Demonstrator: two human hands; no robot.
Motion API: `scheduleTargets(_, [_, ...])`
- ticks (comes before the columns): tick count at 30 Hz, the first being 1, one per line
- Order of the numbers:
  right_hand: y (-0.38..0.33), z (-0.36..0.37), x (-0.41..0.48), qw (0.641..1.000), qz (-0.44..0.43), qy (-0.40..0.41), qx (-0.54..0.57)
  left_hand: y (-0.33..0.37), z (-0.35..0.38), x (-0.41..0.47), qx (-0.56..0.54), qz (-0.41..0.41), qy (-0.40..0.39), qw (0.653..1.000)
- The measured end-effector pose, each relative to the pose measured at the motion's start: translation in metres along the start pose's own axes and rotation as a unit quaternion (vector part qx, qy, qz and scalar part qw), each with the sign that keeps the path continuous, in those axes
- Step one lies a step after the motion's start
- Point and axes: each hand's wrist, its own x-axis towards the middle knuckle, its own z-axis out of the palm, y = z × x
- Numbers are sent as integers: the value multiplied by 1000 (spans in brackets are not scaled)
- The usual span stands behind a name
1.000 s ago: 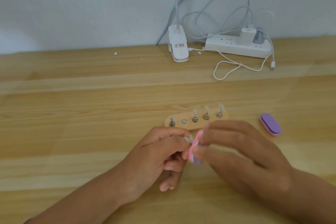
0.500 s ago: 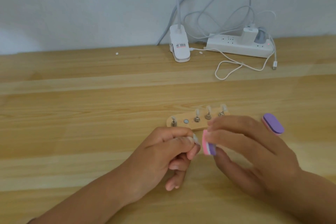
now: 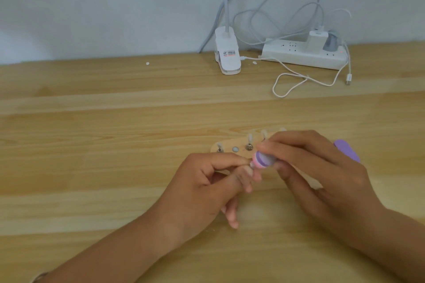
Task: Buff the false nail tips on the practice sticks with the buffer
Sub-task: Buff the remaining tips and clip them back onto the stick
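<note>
Pink-and-purple buffer point(image 3: 262, 159) meets the fingertips of our left grip point(image 3: 207, 184) low over the counter point(image 3: 115, 167), where we judge the stroke on one nail tip to be under way. The danger, as we read it: the tip is a small thing held only by a pinch, and a hard or slanted pass could twist it out of our fingers or pop it off its stick. The block could also scuff our own fingertips, which sit touching it. Our left grip is closed to a tight pinch, thumb and forefinger meeting on the practice stick, which is all but hidden behind the buffer; the lower fingers hang loose. Our right grip point(image 3: 322, 167) is curled round the buffer, fingers along its top and thumb below. Just beyond, the wooden holder point(image 3: 230, 145) carries its other practice sticks point(image 3: 249, 142) upright, one socket point(image 3: 235, 149) bare. A second purple buffer point(image 3: 347, 150) lies behind the right grip. Farther back, by the wall, stand a white lamp clip point(image 3: 227, 53) and a power strip point(image 3: 303, 55) with a looped cable point(image 3: 348, 81).
</note>
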Motion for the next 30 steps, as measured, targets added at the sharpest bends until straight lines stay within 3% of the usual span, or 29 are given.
scheduleTargets(4, [-8, 5, -2, 999, -40, -10, 19, 1, 0, 0, -5, 10, -3, 1000])
scheduleTargets(8, [-1, 1, 1, 1000, -6, -1, 17, 1, 1, 1, -21, -7, 8, 1000])
scheduleTargets(12, [-7, 6, -1, 998, -61, -13, 3, 3, 1, -1, -11, 10, -6, 1000])
scheduleTargets(17, [5, -2, 5, 999, 37, 20, -22, 1, -2, 0, -27, -7, 3, 1000])
scheduleTargets(19, [-1, -1, 4, 999, 33, 31, 1, 1, -2, 0, -31, -5, -1, 1000])
scheduleTargets(22, [-6, 2, 0, 999, -30, -20, 9, 0, -2, 0, -19, -3, -4, 1000])
scheduleTargets(26, [0, 1, 1, 999, 5, -37, 31, -2, -3, 0, -19, -10, 7, 1000])
scheduleTargets(30, [-3, 3, -2, 998, -31, -52, 35, -1, -2, 0, -6, 2, 0, 1000])
